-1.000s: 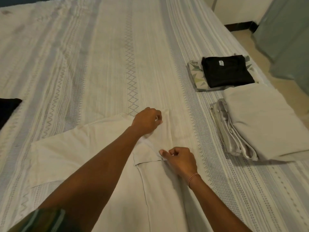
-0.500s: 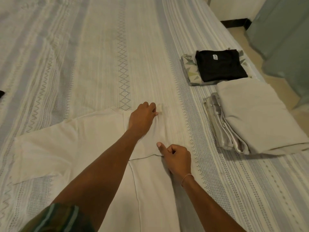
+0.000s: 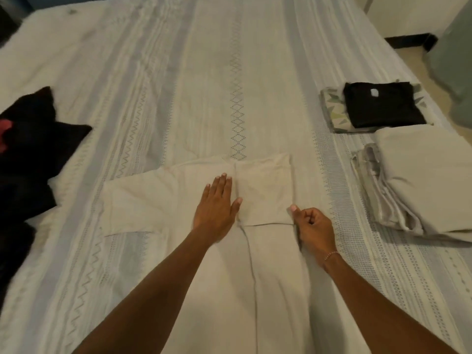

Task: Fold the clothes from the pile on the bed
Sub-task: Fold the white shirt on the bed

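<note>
Cream cotton shirt (image 3: 178, 200) lies flat on the bed (image 3: 178, 85), woven bedspread w/ grey stripes and a diamond band down the middle. Right sleeve folded in as a neat rectangle; left sleeve spread out to the side. Left hand (image 3: 215, 204) lies flat on the shirt, fingers straight & together, thumb out, gripping nothing. Right hand (image 3: 313, 227) at the folded flap's lower right corner, fingers curled, thumb up; can't tell if it pinches cloth. Crumpled black pile (image 3: 30, 159) w/ a red bit at left edge. Right side: folded black tee (image 3: 380, 104) on a patterned piece, plus thick beige folded stack (image 3: 421, 180).
</note>
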`<state>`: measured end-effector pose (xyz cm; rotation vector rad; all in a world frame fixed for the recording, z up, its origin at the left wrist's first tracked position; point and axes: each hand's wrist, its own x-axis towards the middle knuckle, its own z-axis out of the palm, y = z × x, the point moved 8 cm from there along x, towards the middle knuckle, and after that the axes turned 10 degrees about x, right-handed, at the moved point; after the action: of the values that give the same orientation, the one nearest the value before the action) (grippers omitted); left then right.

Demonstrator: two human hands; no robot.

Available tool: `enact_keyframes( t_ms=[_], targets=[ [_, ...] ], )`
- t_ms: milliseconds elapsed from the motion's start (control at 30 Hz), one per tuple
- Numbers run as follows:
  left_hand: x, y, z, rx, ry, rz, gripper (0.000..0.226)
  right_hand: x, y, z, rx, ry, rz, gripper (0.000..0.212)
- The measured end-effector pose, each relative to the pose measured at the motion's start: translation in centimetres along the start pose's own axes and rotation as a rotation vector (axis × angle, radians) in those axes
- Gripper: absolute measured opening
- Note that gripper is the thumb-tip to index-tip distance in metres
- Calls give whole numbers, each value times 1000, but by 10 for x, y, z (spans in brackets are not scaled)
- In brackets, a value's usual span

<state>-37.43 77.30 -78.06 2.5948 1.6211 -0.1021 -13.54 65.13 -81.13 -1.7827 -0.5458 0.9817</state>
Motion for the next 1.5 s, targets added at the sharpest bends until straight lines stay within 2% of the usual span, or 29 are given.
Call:
enact_keyframes(
  t_ms=[233, 333, 400, 467, 533, 633, 700, 800, 867, 933, 1033, 1100, 1167, 1200, 1233, 1333, 1433, 1500],
  targets=[
    [-112, -116, -17, -31, 107, -268, 48, -15, -9, 9, -125, 73, -2, 58],
    [-163, -145, -12, -198, 73, -361, 43, -44, -26, 8, -102, 333, -41, 53],
    [-196, -154, -4, -349, -6, -417, 38, -79, -47, 26, -169, 425, -215, 38],
    [-225, -159, 1, -420, -77, -441, 32, -113, -62, 72, -293, 257, -409, 19],
    [-244, -154, 5, -418, -172, -441, 37, -143, -62, 126, -368, -16, -463, 9],
    [-279, -144, 12, -366, -352, -446, 47, -194, -43, 202, -491, -372, -383, 19],
    [-296, -139, 23, -403, -442, -460, 45, -212, -33, 237, -580, -449, -343, 26],
    [-313, -136, 35, -582, -527, -478, 30, -214, -17, 270, -778, -440, -253, 45],
    [-322, -134, 40, -634, -562, -461, 28, -210, -10, 282, -866, -426, -193, 47],
    [-331, -133, 43, -653, -584, -453, 26, -206, -12, 283, -827, -395, -158, 38],
    [-340, -134, 44, -750, -502, -464, 16, -206, -20, 277, -683, -295, -206, 21],
    [-348, -131, 47, -812, -479, -444, 12, -211, -18, 274, -731, -275, -230, 29],
    [-354, -125, 50, -792, -500, -392, 18, -211, -10, 269, -810, -259, -191, 46],
    [-356, -122, 51, -760, -518, -359, 23, -209, -7, 267, -802, -260, -161, 48],
    [-358, -120, 50, -731, -531, -336, 26, -205, -4, 266, -768, -267, -129, 44],
    [-360, -117, 42, -644, -484, -326, 27, -198, -9, 261, -600, -292, -94, 16],
    [-364, -105, 27, -500, -339, -355, 25, -193, -17, 244, -358, -343, -50, 14],
    [-367, -87, 21, -510, -271, -338, 23, -191, -21, 227, -235, -378, 18, 16]
  ],
)
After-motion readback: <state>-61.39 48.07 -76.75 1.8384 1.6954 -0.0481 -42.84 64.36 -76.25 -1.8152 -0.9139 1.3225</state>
